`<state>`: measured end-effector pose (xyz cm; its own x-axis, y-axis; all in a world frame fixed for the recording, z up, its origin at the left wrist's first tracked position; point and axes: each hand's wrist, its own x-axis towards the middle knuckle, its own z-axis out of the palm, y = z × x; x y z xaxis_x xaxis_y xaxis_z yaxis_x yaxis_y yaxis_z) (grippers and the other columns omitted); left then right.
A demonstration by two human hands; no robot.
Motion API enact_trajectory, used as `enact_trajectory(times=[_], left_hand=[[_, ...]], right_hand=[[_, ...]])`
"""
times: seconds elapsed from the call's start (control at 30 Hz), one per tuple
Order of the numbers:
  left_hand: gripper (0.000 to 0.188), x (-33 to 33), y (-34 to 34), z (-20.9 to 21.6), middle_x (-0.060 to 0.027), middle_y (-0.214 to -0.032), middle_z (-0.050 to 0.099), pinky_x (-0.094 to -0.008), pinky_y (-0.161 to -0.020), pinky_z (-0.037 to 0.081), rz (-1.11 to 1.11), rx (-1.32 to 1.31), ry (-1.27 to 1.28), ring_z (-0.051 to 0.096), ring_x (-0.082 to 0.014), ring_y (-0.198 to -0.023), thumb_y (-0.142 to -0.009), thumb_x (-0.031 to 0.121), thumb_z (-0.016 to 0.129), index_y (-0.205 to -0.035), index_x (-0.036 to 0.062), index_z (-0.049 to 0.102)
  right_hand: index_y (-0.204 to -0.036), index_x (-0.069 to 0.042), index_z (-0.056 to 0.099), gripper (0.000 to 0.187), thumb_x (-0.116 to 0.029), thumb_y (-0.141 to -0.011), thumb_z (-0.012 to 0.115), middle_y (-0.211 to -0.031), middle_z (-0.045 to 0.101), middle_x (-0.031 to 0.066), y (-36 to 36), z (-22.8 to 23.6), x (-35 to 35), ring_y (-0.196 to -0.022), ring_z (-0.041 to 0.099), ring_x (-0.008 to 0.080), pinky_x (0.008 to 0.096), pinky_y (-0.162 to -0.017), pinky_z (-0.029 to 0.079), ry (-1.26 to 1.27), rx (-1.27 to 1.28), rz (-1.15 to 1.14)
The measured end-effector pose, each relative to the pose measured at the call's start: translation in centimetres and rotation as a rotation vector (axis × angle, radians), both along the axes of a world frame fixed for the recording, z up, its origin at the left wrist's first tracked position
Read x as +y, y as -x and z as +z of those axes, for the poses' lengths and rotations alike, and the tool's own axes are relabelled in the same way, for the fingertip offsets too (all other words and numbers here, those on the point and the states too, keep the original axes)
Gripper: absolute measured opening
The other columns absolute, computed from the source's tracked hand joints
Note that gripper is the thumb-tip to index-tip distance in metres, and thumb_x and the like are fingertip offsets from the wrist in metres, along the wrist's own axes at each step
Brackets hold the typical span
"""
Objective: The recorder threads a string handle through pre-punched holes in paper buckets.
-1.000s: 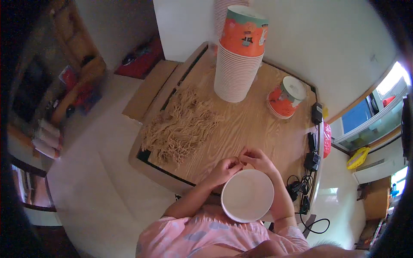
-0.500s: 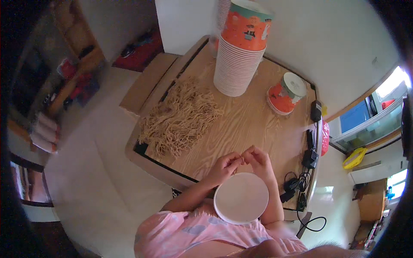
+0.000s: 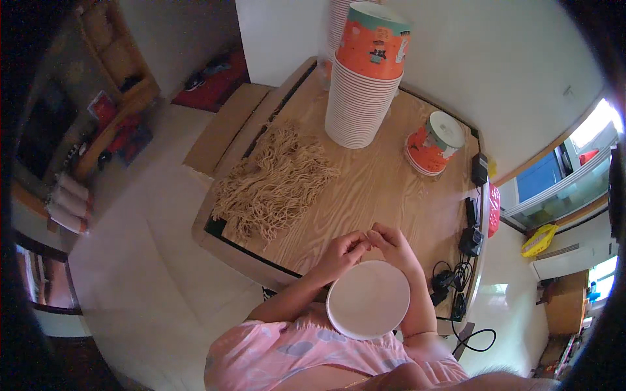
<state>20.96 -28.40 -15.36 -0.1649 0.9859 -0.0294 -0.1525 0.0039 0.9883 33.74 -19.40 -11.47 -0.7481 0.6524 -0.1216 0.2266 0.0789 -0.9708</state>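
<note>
A white paper bucket (image 3: 368, 300), its open mouth toward me, rests against my body between my forearms. Just beyond its far rim, my left hand (image 3: 344, 253) and my right hand (image 3: 392, 247) meet with fingertips pinched together. Whatever is between those fingers is too small or hidden to make out. To the left on the table lies a loose heap of tan twine strands (image 3: 277, 182). A tall stack of nested paper buckets (image 3: 362, 98), the top one orange and green, stands upside down at the back. A shorter orange-and-green stack (image 3: 435, 144) sits to its right.
The wood-grain table (image 3: 355, 195) has a dark edge. Black power adapters (image 3: 471, 241) and tangled cables (image 3: 450, 277) lie along its right side. A cardboard flap (image 3: 228, 127) juts out at the far left. Beyond the right edge are a red item (image 3: 493, 208) and a yellow bag (image 3: 538, 241).
My hands stay together, the fingertips drawn slightly closer and the right hand a little lower. The bucket in front of me has shifted slightly right.
</note>
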Motion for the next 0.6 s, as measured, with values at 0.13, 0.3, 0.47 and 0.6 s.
enact_trajectory(times=[0.13,0.3,0.47,0.6], left_hand=[[0.014,0.0,0.3,0.1,0.0027,-0.061,0.049,-0.0217,-0.048,0.034,-0.012,0.08,-0.018,0.042,-0.0039,-0.054,-0.088,0.014,0.052,-0.081,0.0032,0.057],[0.017,0.2,0.3,-0.3,0.0002,-0.068,0.054,-0.0221,-0.053,0.038,-0.031,0.01,-0.001,0.048,-0.0062,-0.06,-0.088,0.019,0.053,-0.083,0.0031,0.059],[0.014,0.7,0.3,-0.9,0.0014,-0.07,0.052,-0.0222,-0.058,0.041,-0.01,-0.01,0.002,0.049,-0.0072,-0.064,-0.087,0.017,0.055,-0.084,0.003,0.056],[0.012,0.6,1.2,-0.7,-0.0002,-0.079,0.049,-0.0222,-0.059,0.04,0.064,-0.084,-0.151,0.048,-0.0067,-0.07,-0.082,0.012,0.06,-0.08,0.0024,0.053]], right_hand=[[-0.075,-0.001,0.051,0.017,-0.011,-0.088,0.05,-0.067,0.048,-0.0013,-0.4,0.0,0.5,-0.065,0.043,0.0058,0.0208,-0.058,0.035,0.003,-0.059,0.033],[-0.078,-0.001,0.053,0.013,-0.009,-0.087,0.051,-0.069,0.05,-0.0009,-0.6,1.0,0.9,-0.066,0.045,0.0061,0.0212,-0.059,0.038,0.012,-0.048,0.015],[-0.08,-0.001,0.055,0.01,-0.01,-0.084,0.056,-0.069,0.053,-0.0007,-0.6,0.3,2.8,-0.063,0.046,0.007,0.0227,-0.057,0.039,-0.023,-0.004,0.088],[-0.08,-0.001,0.058,0.011,-0.012,-0.081,0.061,-0.065,0.055,0.0011,-0.1,1.2,3.3,-0.062,0.048,0.0083,0.025,-0.057,0.041,-0.301,-0.293,0.133]])
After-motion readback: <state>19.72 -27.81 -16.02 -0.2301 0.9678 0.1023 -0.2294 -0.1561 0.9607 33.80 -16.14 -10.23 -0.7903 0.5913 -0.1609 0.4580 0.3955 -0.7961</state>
